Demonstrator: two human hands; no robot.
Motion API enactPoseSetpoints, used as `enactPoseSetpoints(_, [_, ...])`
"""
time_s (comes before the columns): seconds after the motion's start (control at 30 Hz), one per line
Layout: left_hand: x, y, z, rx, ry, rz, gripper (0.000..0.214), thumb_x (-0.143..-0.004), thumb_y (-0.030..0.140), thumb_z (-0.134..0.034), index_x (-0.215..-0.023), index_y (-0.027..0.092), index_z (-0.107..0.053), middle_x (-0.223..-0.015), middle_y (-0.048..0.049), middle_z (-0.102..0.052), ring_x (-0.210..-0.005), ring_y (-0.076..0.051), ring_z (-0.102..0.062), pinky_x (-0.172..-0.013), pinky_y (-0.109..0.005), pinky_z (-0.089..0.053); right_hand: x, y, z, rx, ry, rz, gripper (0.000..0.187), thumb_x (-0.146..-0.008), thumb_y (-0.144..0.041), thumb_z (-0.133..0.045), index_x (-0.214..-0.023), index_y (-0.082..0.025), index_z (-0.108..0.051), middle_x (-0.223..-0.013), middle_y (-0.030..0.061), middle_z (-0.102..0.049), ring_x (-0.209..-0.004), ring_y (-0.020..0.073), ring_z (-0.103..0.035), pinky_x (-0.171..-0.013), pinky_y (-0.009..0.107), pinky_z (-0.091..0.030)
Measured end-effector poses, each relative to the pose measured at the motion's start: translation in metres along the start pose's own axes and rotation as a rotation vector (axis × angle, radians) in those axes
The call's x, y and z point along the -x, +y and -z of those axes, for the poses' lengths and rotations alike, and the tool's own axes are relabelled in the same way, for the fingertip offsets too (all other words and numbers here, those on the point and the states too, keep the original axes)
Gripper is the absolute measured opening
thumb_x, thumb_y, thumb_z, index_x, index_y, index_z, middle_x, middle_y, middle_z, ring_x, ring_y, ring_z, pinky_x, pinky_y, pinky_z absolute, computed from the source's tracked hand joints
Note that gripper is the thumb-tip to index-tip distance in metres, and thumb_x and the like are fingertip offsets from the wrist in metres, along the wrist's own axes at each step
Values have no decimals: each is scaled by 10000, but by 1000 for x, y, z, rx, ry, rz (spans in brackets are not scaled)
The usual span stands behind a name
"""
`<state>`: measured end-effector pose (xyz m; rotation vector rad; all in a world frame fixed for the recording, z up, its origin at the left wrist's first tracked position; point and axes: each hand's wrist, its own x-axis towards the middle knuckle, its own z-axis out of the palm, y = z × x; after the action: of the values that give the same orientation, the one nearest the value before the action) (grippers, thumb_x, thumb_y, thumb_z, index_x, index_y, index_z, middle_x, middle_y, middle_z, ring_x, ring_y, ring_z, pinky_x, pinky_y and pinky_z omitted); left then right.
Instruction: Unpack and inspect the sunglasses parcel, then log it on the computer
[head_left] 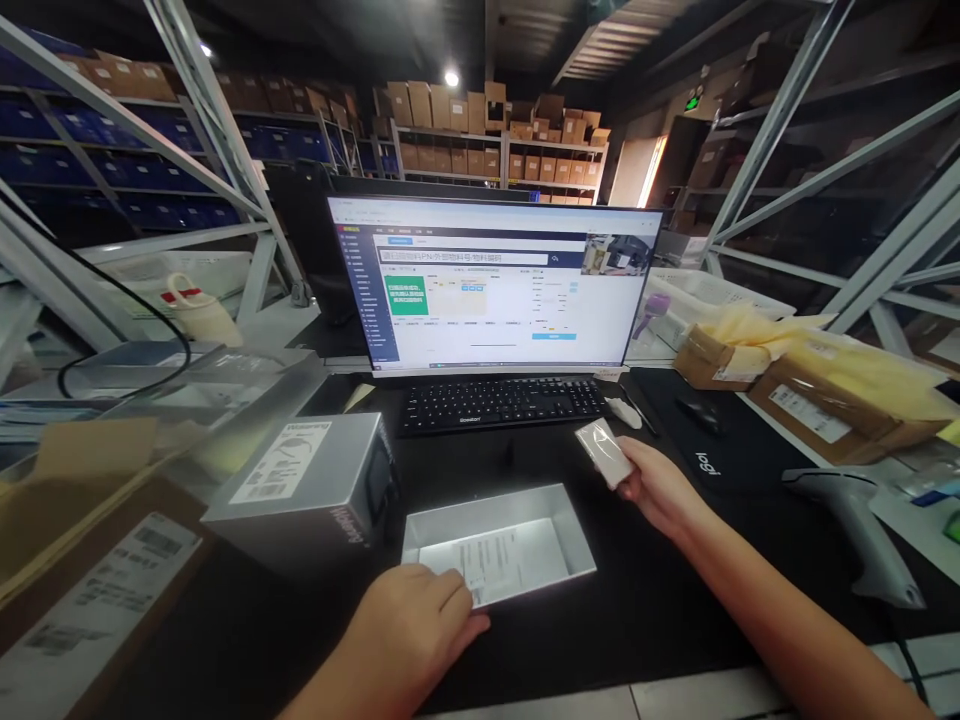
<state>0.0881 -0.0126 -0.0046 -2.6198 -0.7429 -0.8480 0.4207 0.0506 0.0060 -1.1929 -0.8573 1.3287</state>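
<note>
My left hand is closed over the near left edge of a shallow open white box lying on the black desk mat. Inside that box is a paper or plastic piece with small print. My right hand grips a small, flat, white packet with a glossy surface, held above the mat to the right of the open box. Left of the open box stands a larger grey product box with a white label on top.
A keyboard lies in front of a lit monitor. At right are a mouse, a barcode scanner and cardboard boxes with yellow packing. A large carton stands at left, under clear plastic bags.
</note>
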Motion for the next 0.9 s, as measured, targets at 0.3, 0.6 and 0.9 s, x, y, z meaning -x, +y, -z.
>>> enactPoseSetpoints(0.3, [0,-6,-1,18,-44,6,315,-1022,258,-521,-711,236,-474,-608,37,-550,-482,-158,-487,-490,-344,-303,-11,-9,24,422,86,192,547,-665,-690,-760,-817,-167,-709,-677,25,-664,-566,121,-540,-497,240,-358])
enactPoseSetpoints(0.6, [1,-8,-3,33,-24,1,310,-1022,263,-529,-720,238,-463,-610,42,-544,-485,-155,-486,-492,-341,-311,-57,-17,104,1130,417,338,324,-771,-481,-639,-841,-183,-748,-878,119,-739,-892,286,-676,-804,397,-508])
enactPoseSetpoints(0.9, [2,-8,-3,29,-35,2,324,-1034,286,-516,-717,236,-474,-613,39,-557,-497,-152,-490,-512,-331,-308,-43,14,60,953,-341,500,1129,-570,-500,-892,-1546,-248,-383,-1562,158,-466,-1427,309,-471,-1190,485,-369])
